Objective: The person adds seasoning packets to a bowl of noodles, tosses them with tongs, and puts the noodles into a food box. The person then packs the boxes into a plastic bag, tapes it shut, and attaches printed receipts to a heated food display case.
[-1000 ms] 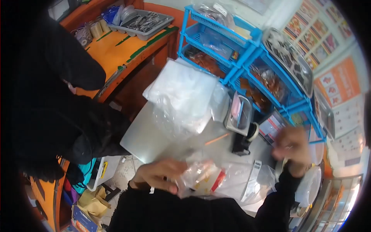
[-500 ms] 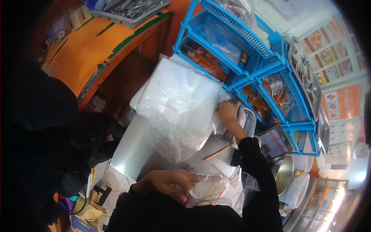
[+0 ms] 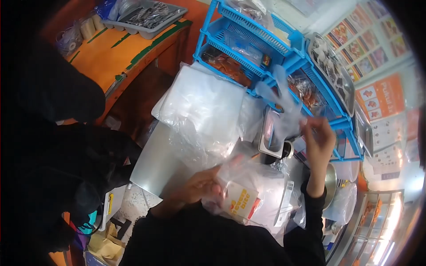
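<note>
My left hand (image 3: 202, 184) is closed on the edge of a clear plastic bag (image 3: 266, 186) low in the view. Inside or behind its film shows a small white box (image 3: 239, 200) with yellow and red print. My right hand (image 3: 318, 135), raised at the right, pinches a thin translucent piece of plastic (image 3: 284, 106). Motion blurs that piece, so I cannot tell if it is a bag or a glove. Just left of my right hand is a white-rimmed container (image 3: 271, 133). A stack of large clear plastic bags (image 3: 199, 111) lies on the metal table (image 3: 153, 164).
Blue plastic racks (image 3: 248, 33) holding packaged food stand at the back. An orange counter (image 3: 100, 57) carries a grey cutlery tray (image 3: 153, 20). Another person in dark clothing (image 3: 57, 146) is close on the left. A metal bowl (image 3: 330, 184) sits at the right.
My right hand has lifted away from beside the racks toward the right, pulling out the translucent plastic. The bag at my left hand has turned, and the printed box now shows.
</note>
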A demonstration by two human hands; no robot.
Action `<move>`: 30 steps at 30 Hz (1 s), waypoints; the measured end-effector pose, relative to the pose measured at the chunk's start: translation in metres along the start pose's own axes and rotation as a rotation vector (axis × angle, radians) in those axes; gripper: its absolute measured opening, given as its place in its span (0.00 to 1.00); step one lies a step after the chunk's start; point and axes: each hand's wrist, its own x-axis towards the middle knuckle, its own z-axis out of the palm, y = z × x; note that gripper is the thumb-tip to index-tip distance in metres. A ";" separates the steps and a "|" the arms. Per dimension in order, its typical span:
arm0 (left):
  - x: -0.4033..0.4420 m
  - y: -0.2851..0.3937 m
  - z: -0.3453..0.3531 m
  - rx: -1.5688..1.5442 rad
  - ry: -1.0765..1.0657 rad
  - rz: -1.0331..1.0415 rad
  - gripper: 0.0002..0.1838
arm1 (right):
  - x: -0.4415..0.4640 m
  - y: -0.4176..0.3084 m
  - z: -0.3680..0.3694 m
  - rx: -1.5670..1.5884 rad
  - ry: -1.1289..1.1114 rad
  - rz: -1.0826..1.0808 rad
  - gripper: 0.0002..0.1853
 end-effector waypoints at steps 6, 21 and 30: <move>-0.013 -0.008 0.033 0.080 0.008 0.168 0.21 | -0.146 -0.040 0.041 0.136 -1.274 0.313 0.10; -0.046 0.030 0.041 1.035 0.331 0.301 0.36 | -0.225 0.012 -0.183 0.798 -0.176 -0.295 0.39; 0.014 -0.082 0.023 1.308 0.019 -0.282 0.44 | -0.254 0.076 0.031 0.301 -0.624 0.233 0.30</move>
